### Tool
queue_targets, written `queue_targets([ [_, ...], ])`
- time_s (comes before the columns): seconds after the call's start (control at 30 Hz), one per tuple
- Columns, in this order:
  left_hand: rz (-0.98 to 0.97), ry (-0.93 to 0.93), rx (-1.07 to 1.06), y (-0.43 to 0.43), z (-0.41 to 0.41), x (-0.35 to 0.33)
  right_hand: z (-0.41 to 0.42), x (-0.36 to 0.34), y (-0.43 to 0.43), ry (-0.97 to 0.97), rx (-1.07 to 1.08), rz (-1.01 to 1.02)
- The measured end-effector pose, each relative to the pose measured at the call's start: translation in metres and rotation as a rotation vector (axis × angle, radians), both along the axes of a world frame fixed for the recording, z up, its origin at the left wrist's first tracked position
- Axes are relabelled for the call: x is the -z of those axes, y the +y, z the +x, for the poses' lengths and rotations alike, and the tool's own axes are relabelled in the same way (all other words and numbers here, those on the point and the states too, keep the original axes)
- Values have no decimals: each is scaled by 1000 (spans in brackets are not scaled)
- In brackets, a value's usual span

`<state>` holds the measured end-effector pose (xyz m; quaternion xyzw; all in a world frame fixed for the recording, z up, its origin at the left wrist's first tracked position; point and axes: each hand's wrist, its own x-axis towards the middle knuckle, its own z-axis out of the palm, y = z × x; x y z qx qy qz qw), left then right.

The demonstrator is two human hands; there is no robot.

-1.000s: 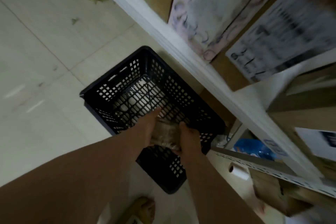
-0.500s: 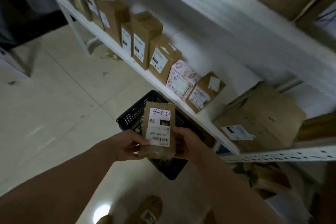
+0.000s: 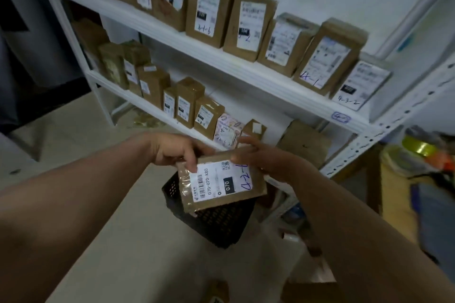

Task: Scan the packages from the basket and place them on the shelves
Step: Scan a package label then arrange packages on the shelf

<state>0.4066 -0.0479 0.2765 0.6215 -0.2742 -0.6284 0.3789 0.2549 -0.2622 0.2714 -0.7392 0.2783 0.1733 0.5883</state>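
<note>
A small brown package [image 3: 251, 193] with a white label marked 070 and handwritten 4-2- lies turned sideways between both hands, above the black plastic basket [image 3: 216, 224] on the floor. My left hand [image 3: 176, 152] grips its left end, thumb on the label. At its upper right corner, my right hand [image 3: 261, 155] holds the package with its fingers. The white shelves [image 3: 221, 61] behind carry rows of upright labelled brown packages [image 3: 209, 10].
A lower shelf [image 3: 138, 99] holds more brown packages, with a larger carton [image 3: 305, 142] at its right end. A perforated white shelf post [image 3: 384, 125] slants at the right. Cluttered items [image 3: 418, 150] stand far right. Cardboard pieces [image 3: 312, 290] lie on the floor below.
The package came up out of the basket and was turned from upright to sideways. My view rose from the basket to the shelves.
</note>
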Motion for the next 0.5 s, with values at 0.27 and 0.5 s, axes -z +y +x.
queue_targets([
  [0.27, -144, 7, -346, 1, -35, -29, -78, -42, 6, -158, 330, 71],
  [0.5, -152, -73, -276, -44, -70, -40, -130, -45, -21, -60, 203, 88],
])
